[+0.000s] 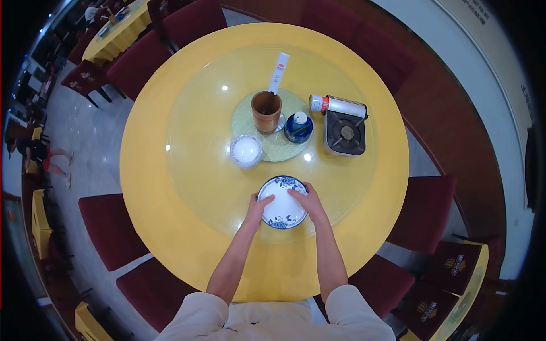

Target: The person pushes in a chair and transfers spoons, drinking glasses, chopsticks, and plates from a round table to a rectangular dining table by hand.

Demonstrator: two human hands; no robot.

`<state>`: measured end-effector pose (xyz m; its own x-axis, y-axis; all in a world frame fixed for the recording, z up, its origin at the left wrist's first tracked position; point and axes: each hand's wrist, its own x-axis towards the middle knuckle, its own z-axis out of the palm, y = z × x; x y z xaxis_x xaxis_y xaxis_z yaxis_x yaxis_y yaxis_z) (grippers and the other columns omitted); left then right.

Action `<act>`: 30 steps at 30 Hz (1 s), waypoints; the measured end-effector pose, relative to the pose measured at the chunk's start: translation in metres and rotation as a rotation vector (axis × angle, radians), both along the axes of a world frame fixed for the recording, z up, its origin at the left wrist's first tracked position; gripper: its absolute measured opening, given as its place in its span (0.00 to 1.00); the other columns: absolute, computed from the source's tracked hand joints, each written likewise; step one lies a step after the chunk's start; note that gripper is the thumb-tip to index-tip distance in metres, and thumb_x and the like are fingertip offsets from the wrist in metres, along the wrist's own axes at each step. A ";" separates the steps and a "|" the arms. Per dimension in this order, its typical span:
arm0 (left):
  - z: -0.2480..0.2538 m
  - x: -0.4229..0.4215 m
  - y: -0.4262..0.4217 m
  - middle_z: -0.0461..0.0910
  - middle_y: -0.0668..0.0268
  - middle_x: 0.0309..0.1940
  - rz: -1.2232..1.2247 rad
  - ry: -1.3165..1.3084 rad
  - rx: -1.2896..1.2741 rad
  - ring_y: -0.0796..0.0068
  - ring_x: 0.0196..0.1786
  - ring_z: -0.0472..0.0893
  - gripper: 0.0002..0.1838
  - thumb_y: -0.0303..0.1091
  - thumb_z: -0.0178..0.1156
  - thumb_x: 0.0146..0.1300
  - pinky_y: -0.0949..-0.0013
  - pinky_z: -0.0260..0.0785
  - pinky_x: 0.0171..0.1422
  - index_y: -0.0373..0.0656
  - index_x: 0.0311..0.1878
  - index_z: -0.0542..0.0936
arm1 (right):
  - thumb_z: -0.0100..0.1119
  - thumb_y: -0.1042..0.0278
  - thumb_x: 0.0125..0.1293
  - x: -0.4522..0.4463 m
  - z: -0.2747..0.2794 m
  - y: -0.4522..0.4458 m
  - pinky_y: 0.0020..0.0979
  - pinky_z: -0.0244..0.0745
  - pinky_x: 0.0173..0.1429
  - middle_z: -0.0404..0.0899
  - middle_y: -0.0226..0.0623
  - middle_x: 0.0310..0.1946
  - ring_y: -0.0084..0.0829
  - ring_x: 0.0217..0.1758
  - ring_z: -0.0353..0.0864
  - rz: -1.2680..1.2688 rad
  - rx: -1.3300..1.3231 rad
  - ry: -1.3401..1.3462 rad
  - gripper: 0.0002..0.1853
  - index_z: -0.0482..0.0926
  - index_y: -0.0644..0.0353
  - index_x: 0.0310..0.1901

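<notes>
A white plate with blue floral patterns and a dark rim (282, 207), perhaps the top one of a stack, is held between both hands near the front of the round table. My left hand (259, 208) grips its left edge, thumb over the rim. On the right edge, my right hand (307, 202) has its thumb on top and its fingers around the side. Beyond the plate, small white bowls (246, 151) stand to the left. Behind them is a brown cup (266, 112) with a white paper-wrapped item (279, 73) upright in it.
A blue container (298, 127) stands beside the brown cup. Right of it is a portable stove (345, 133) with a gas canister (338, 106) behind. Dark red chairs (111, 230) surround the yellow table (145, 148). A person (42, 153) stands far left.
</notes>
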<state>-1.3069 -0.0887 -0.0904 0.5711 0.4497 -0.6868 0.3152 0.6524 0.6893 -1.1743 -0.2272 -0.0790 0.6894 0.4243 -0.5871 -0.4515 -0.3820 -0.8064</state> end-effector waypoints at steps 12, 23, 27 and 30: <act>0.072 -0.132 -0.023 0.77 0.52 0.56 -0.106 -0.086 0.038 0.63 0.57 0.79 0.37 0.38 0.71 0.57 0.64 0.73 0.59 0.34 0.66 0.66 | 0.71 0.67 0.59 -0.137 0.065 -0.039 0.32 0.79 0.50 0.78 0.42 0.50 0.32 0.50 0.81 -0.130 0.224 0.277 0.32 0.65 0.62 0.62; 0.187 -0.265 -0.086 0.79 0.51 0.54 -0.147 -0.112 0.094 0.64 0.55 0.80 0.36 0.43 0.71 0.58 0.65 0.74 0.57 0.31 0.63 0.69 | 0.67 0.68 0.62 -0.269 0.189 -0.101 0.31 0.75 0.58 0.78 0.41 0.53 0.32 0.55 0.78 -0.086 0.191 0.183 0.29 0.67 0.60 0.64; 0.222 -0.330 -0.138 0.79 0.51 0.53 -0.061 -0.199 0.146 0.65 0.55 0.80 0.35 0.42 0.71 0.58 0.65 0.74 0.58 0.31 0.63 0.69 | 0.65 0.68 0.64 -0.310 0.232 -0.146 0.30 0.74 0.56 0.78 0.39 0.50 0.32 0.53 0.79 0.127 0.263 0.126 0.27 0.67 0.60 0.63; 0.233 -0.382 -0.187 0.79 0.53 0.54 0.013 -0.247 0.172 0.65 0.55 0.80 0.33 0.38 0.70 0.59 0.65 0.74 0.58 0.33 0.63 0.70 | 0.64 0.70 0.63 -0.353 0.239 -0.189 0.32 0.74 0.58 0.77 0.40 0.51 0.33 0.54 0.77 0.222 0.339 0.125 0.28 0.66 0.60 0.64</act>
<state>-1.6887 -0.2756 0.1424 0.7049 0.5558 -0.4406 0.1160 0.5225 0.8447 -1.5276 -0.4163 0.1601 0.4924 0.7376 -0.4621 -0.4903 -0.2036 -0.8474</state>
